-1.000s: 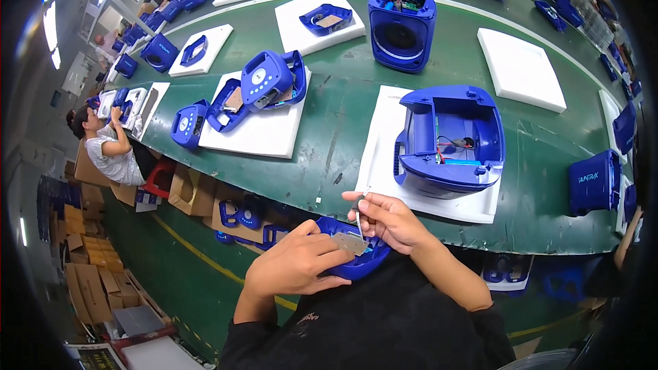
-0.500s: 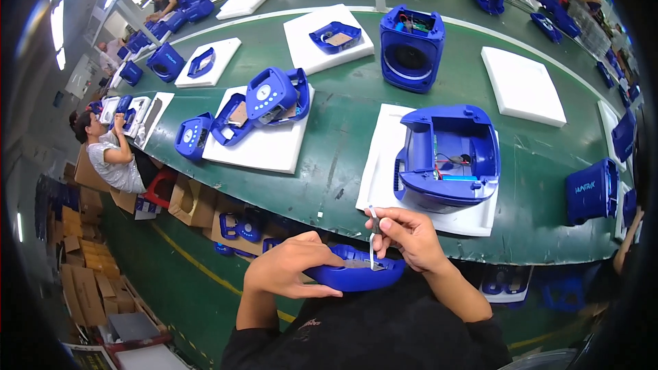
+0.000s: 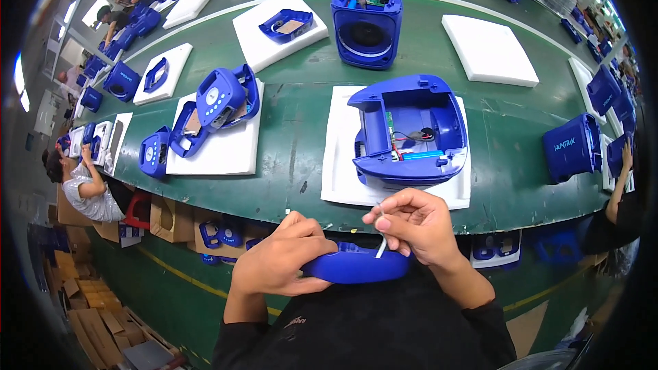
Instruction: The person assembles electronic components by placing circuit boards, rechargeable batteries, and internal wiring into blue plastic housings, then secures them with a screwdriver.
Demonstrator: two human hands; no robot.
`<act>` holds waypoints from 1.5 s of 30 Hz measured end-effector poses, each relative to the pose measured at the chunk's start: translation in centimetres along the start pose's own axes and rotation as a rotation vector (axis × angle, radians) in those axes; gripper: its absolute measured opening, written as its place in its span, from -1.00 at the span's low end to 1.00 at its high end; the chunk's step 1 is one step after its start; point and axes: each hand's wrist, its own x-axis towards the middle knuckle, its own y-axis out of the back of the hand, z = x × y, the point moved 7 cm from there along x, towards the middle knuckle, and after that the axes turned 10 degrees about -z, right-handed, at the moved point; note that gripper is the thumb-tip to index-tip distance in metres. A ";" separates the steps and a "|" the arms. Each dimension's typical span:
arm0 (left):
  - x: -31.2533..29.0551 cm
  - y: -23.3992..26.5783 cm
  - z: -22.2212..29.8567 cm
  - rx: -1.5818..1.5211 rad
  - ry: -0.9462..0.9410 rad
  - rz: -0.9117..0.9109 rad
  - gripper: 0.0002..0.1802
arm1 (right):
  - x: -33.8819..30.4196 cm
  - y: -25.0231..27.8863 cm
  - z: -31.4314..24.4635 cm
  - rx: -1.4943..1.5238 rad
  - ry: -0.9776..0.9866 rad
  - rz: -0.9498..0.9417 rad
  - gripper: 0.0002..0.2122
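Note:
My left hand [image 3: 281,253] grips one end of a blue plastic cover [image 3: 363,268], held in front of my body at the table's near edge. The cover's outer wall faces me, and most of its inside is hidden. From its right part rises a flat white ribbon cable [image 3: 381,247]. Thumb and fingers of my right hand [image 3: 419,227] pinch this cable near its upper end. Just beyond my hands, an open blue speaker housing [image 3: 410,174] lies on a white foam pad [image 3: 336,154]. Inside the housing are a circuit board, thin wires and a light-blue cylinder [image 3: 423,155].
Blue covers [image 3: 223,99] are stacked on a foam pad at left. Another speaker housing [image 3: 367,34] stands upright farther back. A bare foam pad [image 3: 490,51] lies back right, with a blue housing [image 3: 572,147] at right. A seated person [image 3: 86,188] works at the far left.
The view has shifted, so the table's things appear farther left and higher. The cover has tilted, showing less of its inside. My right fingers still pinch the cable, now closer to the cover.

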 end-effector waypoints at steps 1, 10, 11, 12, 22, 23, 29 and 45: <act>0.7 0.2 0.4 0.046 0.001 0.002 -0.43 | -0.2 0.6 -0.4 -0.001 0.001 0.007 -0.90; 5.5 1.4 1.1 0.202 -0.122 0.111 -0.42 | -1.1 3.7 -5.2 0.094 0.047 0.077 -0.83; 5.7 1.8 1.3 0.234 -0.147 0.172 -0.42 | -0.9 3.9 -5.8 0.085 0.052 0.090 -0.83; 5.9 1.9 1.4 0.227 -0.155 0.170 -0.42 | -0.7 4.1 -6.4 0.100 0.045 0.073 -0.82; 5.1 1.9 0.6 0.317 -0.114 0.256 -0.40 | 0.0 4.2 -9.6 0.139 0.020 0.059 -0.87; 4.8 1.9 0.5 0.314 -0.111 0.284 -0.39 | 0.0 4.2 -9.8 0.139 0.017 0.055 -0.87; 5.5 2.8 0.5 0.300 -0.086 0.442 -0.32 | 2.0 2.6 -14.2 -0.464 0.001 0.043 -0.85; 9.4 1.3 -3.9 0.279 0.072 0.576 -0.20 | 14.1 5.8 -11.3 -1.334 -0.471 -0.151 -0.76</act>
